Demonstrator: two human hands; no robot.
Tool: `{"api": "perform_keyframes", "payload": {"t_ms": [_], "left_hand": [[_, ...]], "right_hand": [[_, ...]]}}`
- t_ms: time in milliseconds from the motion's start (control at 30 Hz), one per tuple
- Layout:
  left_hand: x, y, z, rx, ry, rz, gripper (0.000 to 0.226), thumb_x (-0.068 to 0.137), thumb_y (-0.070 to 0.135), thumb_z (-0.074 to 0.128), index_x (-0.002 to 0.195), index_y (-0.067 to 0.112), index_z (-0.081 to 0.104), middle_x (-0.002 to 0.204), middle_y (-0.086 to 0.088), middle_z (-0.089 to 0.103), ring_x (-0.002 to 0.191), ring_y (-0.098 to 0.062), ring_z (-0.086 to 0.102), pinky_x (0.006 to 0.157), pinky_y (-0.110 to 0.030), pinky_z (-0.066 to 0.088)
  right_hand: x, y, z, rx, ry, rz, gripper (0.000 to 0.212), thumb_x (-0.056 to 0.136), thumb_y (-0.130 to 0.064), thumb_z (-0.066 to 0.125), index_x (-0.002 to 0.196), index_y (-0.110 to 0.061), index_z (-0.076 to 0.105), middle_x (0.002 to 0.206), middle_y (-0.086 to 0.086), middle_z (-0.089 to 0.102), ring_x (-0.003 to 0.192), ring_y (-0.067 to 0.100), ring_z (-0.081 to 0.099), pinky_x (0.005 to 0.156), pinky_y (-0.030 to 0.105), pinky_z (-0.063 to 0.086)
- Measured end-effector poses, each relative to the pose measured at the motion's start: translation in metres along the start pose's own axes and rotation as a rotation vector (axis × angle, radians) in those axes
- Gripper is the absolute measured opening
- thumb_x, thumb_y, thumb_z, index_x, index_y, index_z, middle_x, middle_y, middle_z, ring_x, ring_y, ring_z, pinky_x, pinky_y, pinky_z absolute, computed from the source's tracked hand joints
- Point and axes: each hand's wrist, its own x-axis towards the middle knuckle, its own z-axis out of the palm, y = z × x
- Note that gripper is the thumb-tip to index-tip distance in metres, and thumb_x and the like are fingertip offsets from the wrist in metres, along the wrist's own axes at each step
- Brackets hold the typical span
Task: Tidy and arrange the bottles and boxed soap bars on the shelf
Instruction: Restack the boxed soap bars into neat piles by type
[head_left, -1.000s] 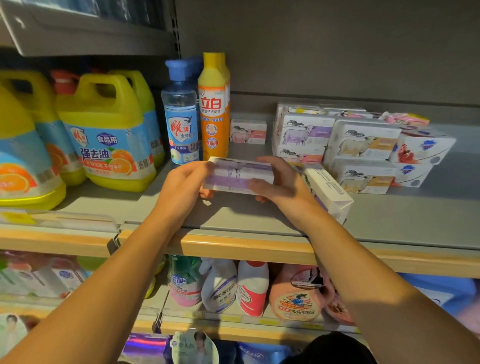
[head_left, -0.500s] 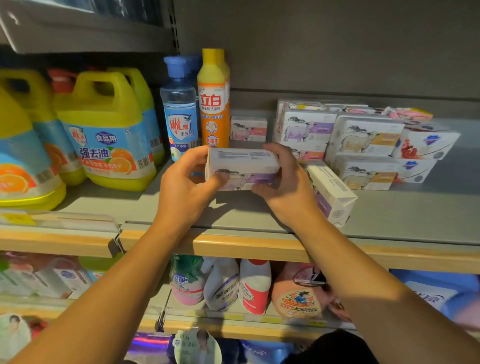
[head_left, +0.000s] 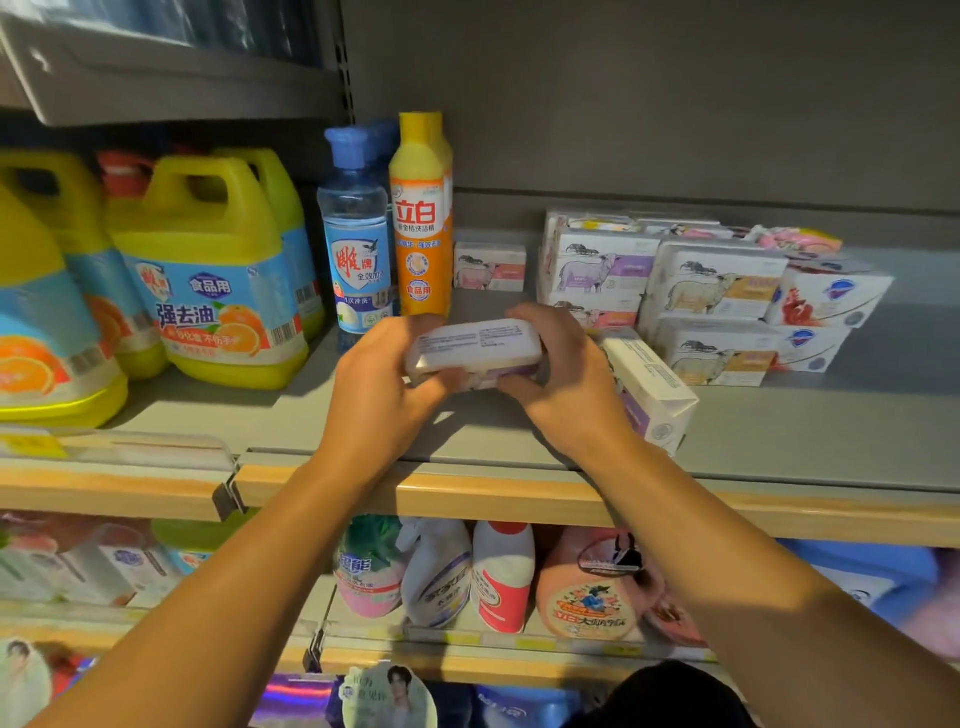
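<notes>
White card with a purple band marks the boxed soap bar (head_left: 475, 351), held just above the grey shelf (head_left: 519, 431) between both hands: the left hand (head_left: 376, 387) grips its left end with the thumb beneath and the fingers curled behind, and the right hand (head_left: 563, 376) grips its right end, fingers arched over the top edge. A two-ended grip of this kind probably serves to turn the box and square it before it is set among the others. The printed text panel faces upward and toward the camera. A second purple box (head_left: 647, 387) lies askew at the right wrist, out of line with the stacked soap boxes (head_left: 711, 291) behind it; a lone pink box (head_left: 489, 266) stands at the back beside the orange bottle (head_left: 422, 223) and the clear blue-capped bottle (head_left: 355, 234). Yellow jugs (head_left: 208, 280) fill the left of the shelf. Compared with half a second earlier, the box has been tipped: its sheep picture then faced forward, whereas the text panel now shows. The hands sit at about the same place, the box lifted clear of the shelf.
</notes>
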Motion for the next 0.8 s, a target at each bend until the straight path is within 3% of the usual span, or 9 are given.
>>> {"api": "perform_keyframes", "payload": {"t_ms": [167,300,500,700,800], "left_hand": [[0.009,-0.005,0.009,0.087,-0.159,-0.033,0.045,0.083,0.030,0.075,0.125,0.021,0.063,0.116,0.000,0.063,0.100,-0.009,0.052,0.074,-0.015,0.039],[0.019,0.000,0.023,0.116,-0.191,0.007,0.047,0.083,0.026,0.076,0.127,0.014,0.063,0.120,-0.007,0.060,0.102,-0.015,0.054,0.076,-0.004,0.033],[0.039,0.011,0.039,0.351,-0.348,0.157,0.058,0.085,0.033,0.073,0.136,0.014,0.055,0.133,-0.007,0.056,0.120,-0.028,0.050,0.099,-0.035,0.043],[0.054,0.010,0.044,0.542,-0.406,0.105,0.057,0.092,0.033,0.066,0.141,0.011,0.049,0.137,-0.011,0.056,0.124,-0.031,0.050,0.101,-0.041,0.045],[0.056,0.008,0.049,0.595,-0.383,0.121,0.054,0.092,0.028,0.066,0.139,0.007,0.052,0.136,-0.014,0.058,0.126,-0.034,0.049,0.104,-0.043,0.044]], "right_hand": [[-0.005,0.013,-0.024,-0.094,-0.148,0.050,0.050,0.081,-0.028,0.075,0.127,-0.022,0.056,0.116,0.000,0.063,0.105,0.018,0.058,0.087,0.038,0.050],[-0.002,0.025,-0.035,-0.159,-0.179,0.089,0.050,0.082,-0.031,0.075,0.127,-0.028,0.053,0.120,-0.006,0.062,0.105,0.013,0.056,0.083,0.029,0.045],[0.007,0.034,-0.038,-0.186,-0.206,0.131,0.056,0.082,-0.040,0.074,0.131,-0.027,0.051,0.123,-0.002,0.063,0.111,0.021,0.057,0.090,0.041,0.051],[-0.009,0.031,-0.044,-0.122,-0.224,0.189,0.067,0.083,-0.039,0.073,0.139,-0.027,0.038,0.137,-0.004,0.052,0.123,0.018,0.051,0.099,0.039,0.046],[-0.018,0.018,-0.059,-0.268,-0.192,0.045,0.056,0.086,-0.039,0.066,0.135,-0.025,0.045,0.136,-0.006,0.049,0.122,0.019,0.048,0.095,0.038,0.045]]}}
